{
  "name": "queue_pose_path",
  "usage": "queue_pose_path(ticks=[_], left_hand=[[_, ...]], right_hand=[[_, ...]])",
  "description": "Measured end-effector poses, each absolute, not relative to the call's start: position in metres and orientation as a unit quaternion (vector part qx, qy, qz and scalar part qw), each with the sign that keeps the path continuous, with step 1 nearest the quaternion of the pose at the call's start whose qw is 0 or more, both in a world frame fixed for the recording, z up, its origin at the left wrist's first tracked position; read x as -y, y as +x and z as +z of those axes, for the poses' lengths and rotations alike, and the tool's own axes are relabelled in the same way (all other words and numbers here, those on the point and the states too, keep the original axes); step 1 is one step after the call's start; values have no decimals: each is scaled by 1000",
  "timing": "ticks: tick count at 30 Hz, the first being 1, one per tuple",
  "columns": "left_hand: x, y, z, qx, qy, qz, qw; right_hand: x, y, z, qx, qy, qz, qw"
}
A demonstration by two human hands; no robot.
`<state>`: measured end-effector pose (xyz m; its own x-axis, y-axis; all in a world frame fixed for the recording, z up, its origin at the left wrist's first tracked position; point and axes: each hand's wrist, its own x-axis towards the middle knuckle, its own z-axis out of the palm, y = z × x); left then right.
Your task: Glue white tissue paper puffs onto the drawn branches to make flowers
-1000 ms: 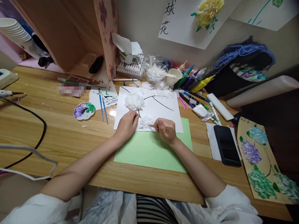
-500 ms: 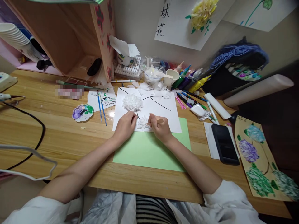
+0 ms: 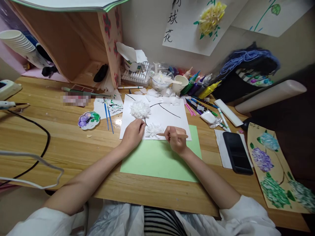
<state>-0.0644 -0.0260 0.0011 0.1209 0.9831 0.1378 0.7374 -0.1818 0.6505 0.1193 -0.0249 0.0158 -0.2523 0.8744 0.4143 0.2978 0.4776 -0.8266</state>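
So, a wood-grain bench (image 3: 103, 144) is pushed up by a grey wall (image 3: 145, 24), where flower pictures (image 3: 188, 26) are hung. It's pretty cluttered: an open box (image 3: 64, 44) is parked back left, and a phone (image 3: 237, 152) is laid off to the right. A white sheet (image 3: 169, 123) is lapped over a green sheet (image 3: 159, 160). The brown stick (image 3: 182, 135) is clamped in the right hand (image 3: 175, 138), above the white sheet's near edge, long axis pretty much side to side, narrow tip pointed left at the smaller white paper bloom (image 3: 153, 130). The hands are set apart; the left hand (image 3: 133, 131) is rested beside that bloom, though whether anything's gripped there can't be told.
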Motion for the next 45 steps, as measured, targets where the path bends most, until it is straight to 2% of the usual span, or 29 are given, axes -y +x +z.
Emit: queue_pose_path(ticks=[4, 10, 15, 19, 36, 45], left_hand=[[27, -64, 1, -600, 717, 280, 217], [27, -64, 0, -598, 718, 284, 214], [27, -65, 0, -598, 716, 287, 217], [27, -65, 0, -598, 716, 286, 219], [26, -66, -2, -579, 719, 301, 238], [27, -67, -1, -577, 722, 298, 237]], right_hand=[[25, 117, 11, 776, -343, 240, 472], [27, 120, 12, 751, -340, 239, 513], [29, 120, 9, 804, -280, 230, 473], [26, 120, 4, 815, -289, 191, 465], [26, 121, 6, 722, -360, 286, 517], [24, 117, 3, 770, -350, 251, 471]])
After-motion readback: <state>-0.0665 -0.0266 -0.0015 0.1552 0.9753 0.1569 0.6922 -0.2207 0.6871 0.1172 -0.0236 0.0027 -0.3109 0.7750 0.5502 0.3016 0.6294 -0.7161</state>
